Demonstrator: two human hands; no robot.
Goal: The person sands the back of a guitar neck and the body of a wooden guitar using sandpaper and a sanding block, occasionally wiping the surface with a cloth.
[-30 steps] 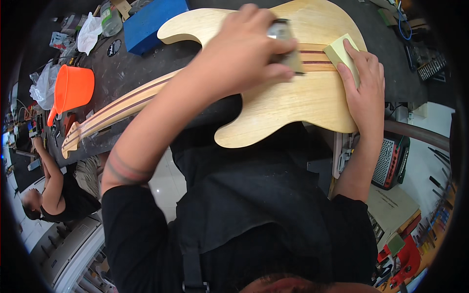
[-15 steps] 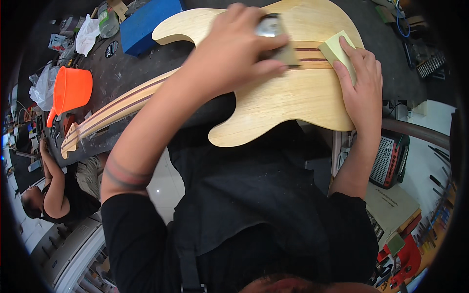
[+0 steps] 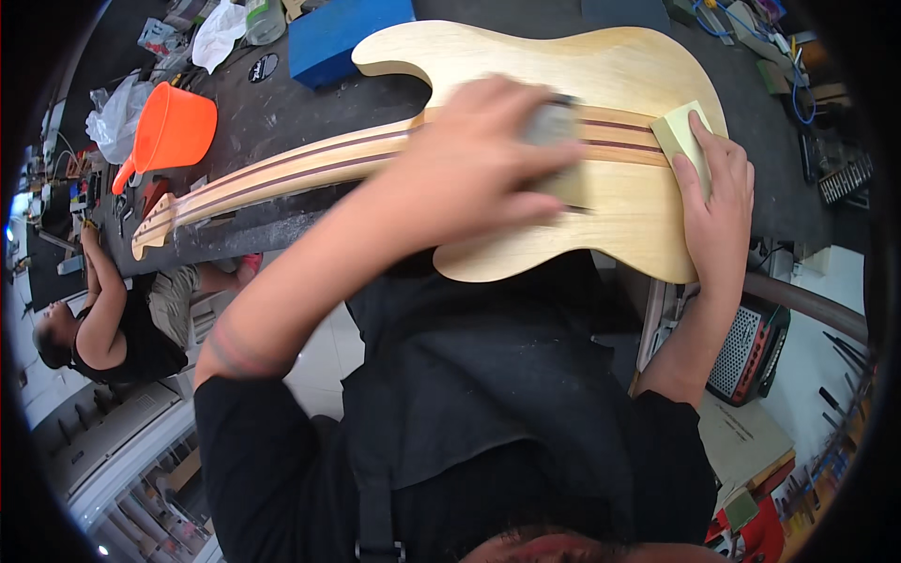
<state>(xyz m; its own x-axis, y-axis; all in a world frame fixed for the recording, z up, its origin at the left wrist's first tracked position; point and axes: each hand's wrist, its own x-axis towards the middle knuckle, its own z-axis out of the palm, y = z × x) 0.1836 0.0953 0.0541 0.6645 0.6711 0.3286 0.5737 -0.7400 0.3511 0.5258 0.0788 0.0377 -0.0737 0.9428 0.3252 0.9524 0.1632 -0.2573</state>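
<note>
An unfinished pale wooden bass or guitar body (image 3: 629,70) lies back up on the dark workbench, with its long striped neck (image 3: 282,164) reaching to the left. My left hand (image 3: 483,159), blurred by motion, grips a grey block (image 3: 554,141) with dark edges on the striped middle of the body. At the body's right end, my right hand (image 3: 713,202) holds a pale yellow block (image 3: 678,129) between thumb and fingers, resting against the wood.
An orange dipper (image 3: 174,127), plastic bag (image 3: 113,127), blue block (image 3: 343,42) and bottle sit along the bench. Cables and tools crowd the right. A co-worker (image 3: 113,319) sits at the far left. An amplifier-like box (image 3: 741,352) stands below the bench at right.
My left hand and its block have moved toward me across the stripes. The view has shifted, so bench items sit farther right. My right hand still holds the pale block.
</note>
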